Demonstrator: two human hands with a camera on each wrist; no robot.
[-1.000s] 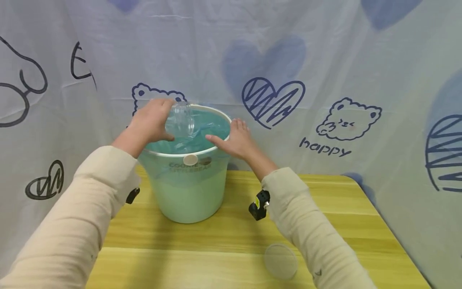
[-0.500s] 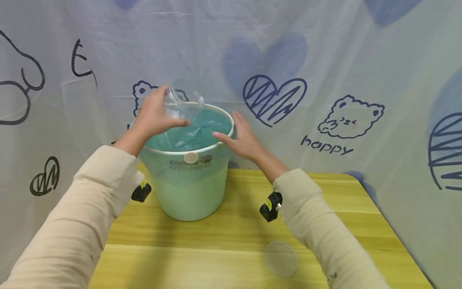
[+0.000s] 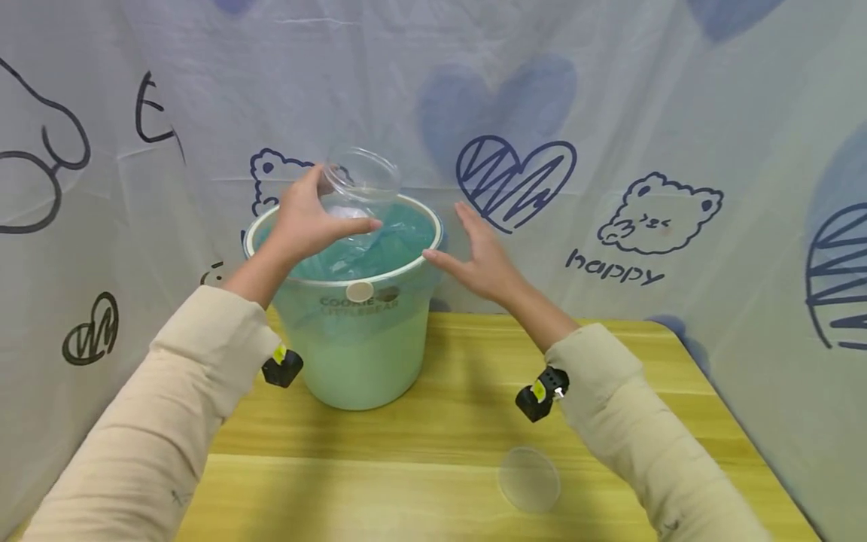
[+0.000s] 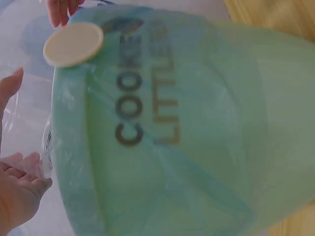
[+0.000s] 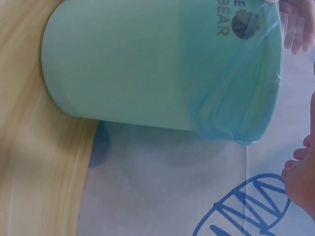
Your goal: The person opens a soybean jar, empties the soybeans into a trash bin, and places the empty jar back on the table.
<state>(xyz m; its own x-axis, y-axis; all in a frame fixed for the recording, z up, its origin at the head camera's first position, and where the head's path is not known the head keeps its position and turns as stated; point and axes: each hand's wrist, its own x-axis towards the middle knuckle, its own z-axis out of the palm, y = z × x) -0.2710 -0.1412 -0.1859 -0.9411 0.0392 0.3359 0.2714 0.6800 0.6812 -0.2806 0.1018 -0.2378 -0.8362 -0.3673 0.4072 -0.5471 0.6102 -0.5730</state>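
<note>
My left hand [image 3: 308,222] holds a clear plastic jar [image 3: 366,181] above the opening of a pale green trash bin [image 3: 359,361]. The jar's open mouth points up, slightly tilted. In the left wrist view, that hand's thumb and fingers lie on either side of the jar [image 4: 47,147], just over the rim. A thin blue-green bag lines the bin and folds over its rim. To the right of the rim is my right hand [image 3: 477,260], fingers spread, thumb near the rim, holding nothing. The right wrist view shows only part of this hand [image 5: 301,179] beside the lined rim.
A round translucent lid [image 3: 528,479] lies flat on the wood-grain table [image 3: 379,489], in front and to the right of the bin. Behind stands a pale cloth backdrop [image 3: 406,98] with hearts and bear drawings. A small dark camera sits on each wrist.
The left hand has raised the jar from inside the bin's opening and tipped its mouth upward. My right hand has moved right, away from the rim.
</note>
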